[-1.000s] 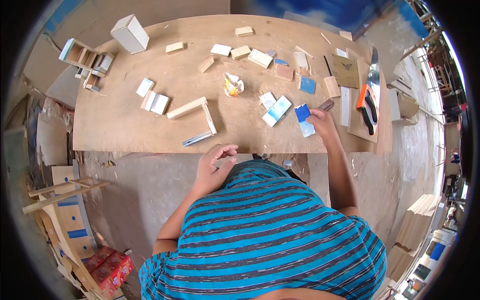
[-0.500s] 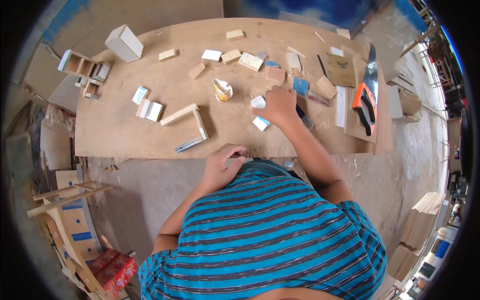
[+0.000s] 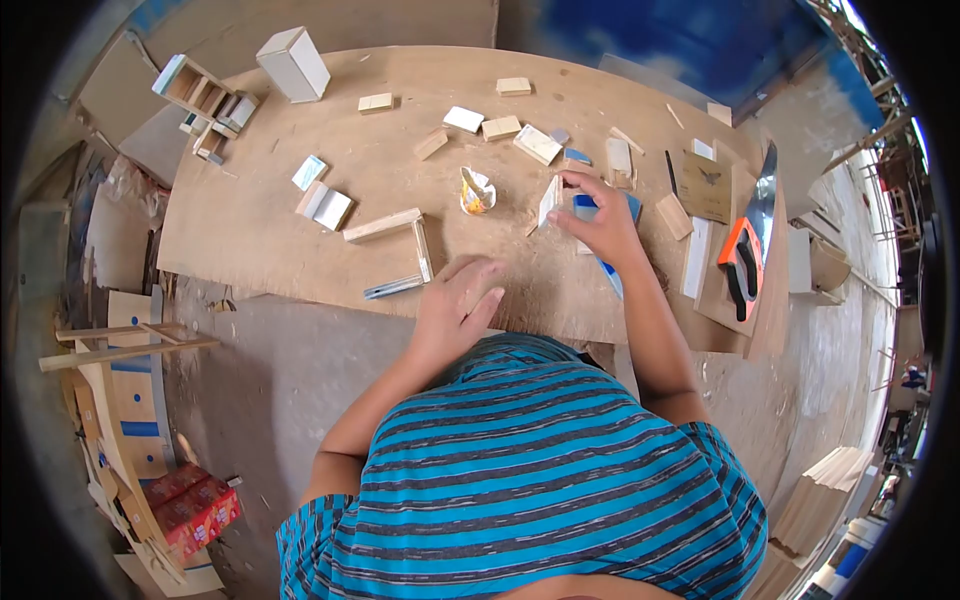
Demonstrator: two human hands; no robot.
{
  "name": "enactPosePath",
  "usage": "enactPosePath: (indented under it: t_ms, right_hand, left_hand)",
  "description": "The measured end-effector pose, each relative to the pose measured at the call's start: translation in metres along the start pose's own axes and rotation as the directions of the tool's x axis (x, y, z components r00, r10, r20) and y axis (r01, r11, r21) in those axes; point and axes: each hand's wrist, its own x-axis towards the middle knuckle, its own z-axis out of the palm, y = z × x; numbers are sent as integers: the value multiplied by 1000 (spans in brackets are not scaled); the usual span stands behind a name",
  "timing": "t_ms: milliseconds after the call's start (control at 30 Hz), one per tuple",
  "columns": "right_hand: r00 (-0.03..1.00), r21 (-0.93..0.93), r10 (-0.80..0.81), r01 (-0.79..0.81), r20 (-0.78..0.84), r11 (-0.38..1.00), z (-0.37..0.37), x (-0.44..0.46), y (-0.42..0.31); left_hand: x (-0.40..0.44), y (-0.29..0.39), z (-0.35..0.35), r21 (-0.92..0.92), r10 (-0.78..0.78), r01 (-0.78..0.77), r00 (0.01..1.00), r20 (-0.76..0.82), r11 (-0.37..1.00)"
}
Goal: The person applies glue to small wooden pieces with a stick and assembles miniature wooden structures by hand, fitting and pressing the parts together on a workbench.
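My right hand [image 3: 606, 226] pinches a small wooden block [image 3: 549, 203] with a white face, holding it on edge just above or on the table. My left hand [image 3: 457, 305] hovers at the table's front edge, fingers apart and holding nothing visible. Close by it stands an L-shaped assembly of wooden strips [image 3: 390, 228]. A crumpled white and yellow wrapper [image 3: 477, 191] lies between that assembly and the block. Blue pieces [image 3: 583, 207] show partly behind my right hand.
Several wooden blocks [image 3: 501, 128] are scattered over the plywood table [image 3: 270, 240]. A handsaw [image 3: 745, 255] with an orange and black handle rests at the right. A white box [image 3: 294, 66] and a small wooden shelf-like piece [image 3: 200, 92] stand at the far left.
My right hand has picked up the white-faced block and tipped it on edge. My left hand has lifted from the table's front edge and its fingers have spread. The view has shifted slightly.
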Motion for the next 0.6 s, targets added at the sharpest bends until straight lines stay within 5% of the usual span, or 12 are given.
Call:
enactPosePath:
  t_ms: [100,167,200,300,433,533,600]
  right_hand:
    - [967,380,172,-234,190,895,9,-7,-33]
    - [924,466,193,-337,329,818,15,-9,-61]
    - [931,479,198,-330,306,813,24,-13,-65]
    - [877,256,341,-434,339,863,29,-9,-83]
    - [996,-96,-31,39,88,995,41,-7,-66]
    - [997,67,-58,55,47,996,45,-5,-62]
    - [996,221,93,-92,7,971,50,-6,-63]
  left_hand:
    - [18,8,1,-7,34,-34,997,-71,999]
    - [23,5,8,-428,-187,193,981,58,883]
    - [25,3,10,-600,-267,304,952,152,740]
    - [31,-2,6,-689,-288,415,910,299,594]
    - [26,-11,3,-777,-299,549,831,469,308]
    - [20,-20,7,-807,-287,583,760,583,-94]
    - [19,-19,9,-832,-319,502,768,555,-237]
